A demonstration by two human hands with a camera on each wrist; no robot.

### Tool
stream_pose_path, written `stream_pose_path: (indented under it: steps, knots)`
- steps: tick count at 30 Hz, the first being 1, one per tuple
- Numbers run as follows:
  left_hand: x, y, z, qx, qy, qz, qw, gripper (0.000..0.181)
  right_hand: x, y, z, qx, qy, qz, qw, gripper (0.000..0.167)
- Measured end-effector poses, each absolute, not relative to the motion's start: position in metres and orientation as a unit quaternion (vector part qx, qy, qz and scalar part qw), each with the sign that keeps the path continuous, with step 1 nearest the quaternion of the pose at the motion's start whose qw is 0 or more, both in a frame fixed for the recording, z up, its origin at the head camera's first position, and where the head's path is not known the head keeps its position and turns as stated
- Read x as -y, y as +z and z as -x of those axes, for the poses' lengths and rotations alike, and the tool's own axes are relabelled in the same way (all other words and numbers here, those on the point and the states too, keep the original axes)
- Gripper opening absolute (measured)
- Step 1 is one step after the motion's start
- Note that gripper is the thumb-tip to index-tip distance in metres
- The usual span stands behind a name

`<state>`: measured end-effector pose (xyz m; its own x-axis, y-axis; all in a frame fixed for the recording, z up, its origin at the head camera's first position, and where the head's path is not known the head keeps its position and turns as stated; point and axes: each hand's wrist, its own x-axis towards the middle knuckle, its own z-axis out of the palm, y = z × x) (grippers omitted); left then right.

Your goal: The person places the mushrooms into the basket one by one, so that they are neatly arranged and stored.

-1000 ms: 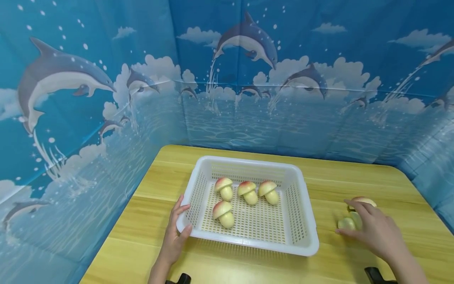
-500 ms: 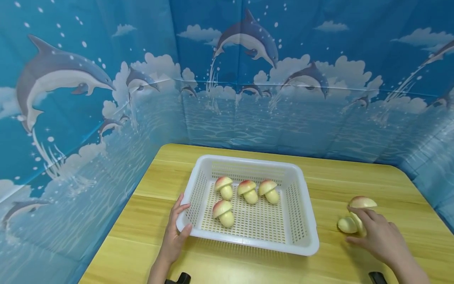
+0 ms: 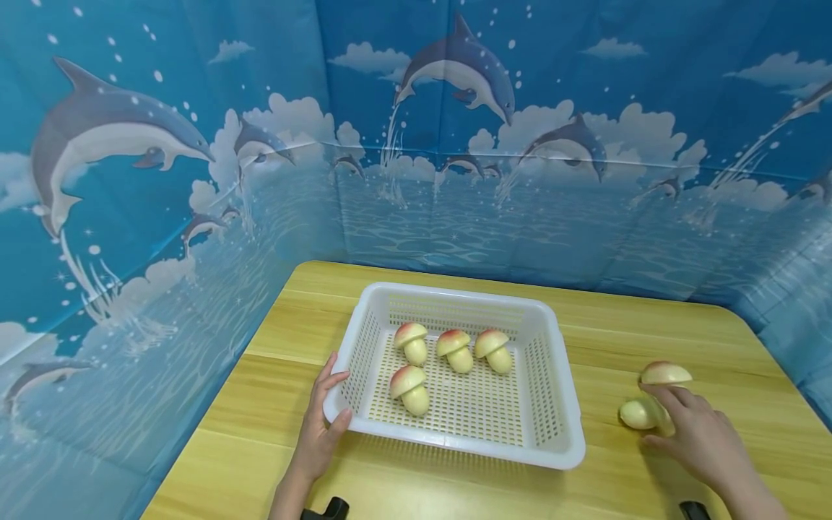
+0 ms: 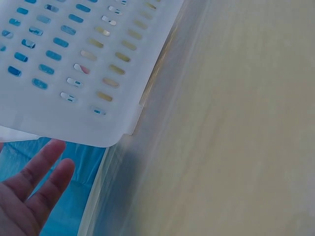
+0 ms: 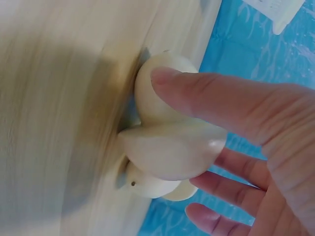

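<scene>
Basket (image 3: 445, 441) of perforated white plastic has my left hand (image 3: 317, 437) gripping its corner; my right hand (image 3: 705, 437), palm down, grasps a smooth, dome-capped mushroom (image 5: 172, 147)

- Saw white on the basket (image 3: 448, 442), with rows of slots.
- Saw pale yellow on the mushroom-shaped pieces (image 3: 412, 342), reddish on several caps (image 3: 452, 339).
- Noticed yellow, streaked wood grain on the table (image 3: 260, 419).
- Noticed blue on the curtain (image 3: 422, 209), printed with grey-white dolphins (image 3: 123, 119) and white clouds (image 3: 295, 119).

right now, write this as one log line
left hand: at white basket corner; right hand: around near mushroom; far mushroom: on table; basket: four mushrooms
</scene>
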<state>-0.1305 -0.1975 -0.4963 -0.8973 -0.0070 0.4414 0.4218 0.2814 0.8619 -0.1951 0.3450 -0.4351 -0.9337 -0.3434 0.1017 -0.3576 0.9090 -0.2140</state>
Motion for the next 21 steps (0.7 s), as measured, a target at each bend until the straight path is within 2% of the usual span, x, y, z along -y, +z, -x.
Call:
stream_pose_path:
  steps: [10,21]
  knots:
    - [0.198,-0.496,0.131,0.776,-0.589,0.136,0.181,0.051,-0.348,-0.443,0.199,0.979,0.115,-0.169,0.023,0.08]
    - [0.198,-0.497,0.131,0.776,-0.588,0.139,0.183,0.05,-0.344,-0.454,0.199,0.978,0.121,-0.16,0.049,0.071]
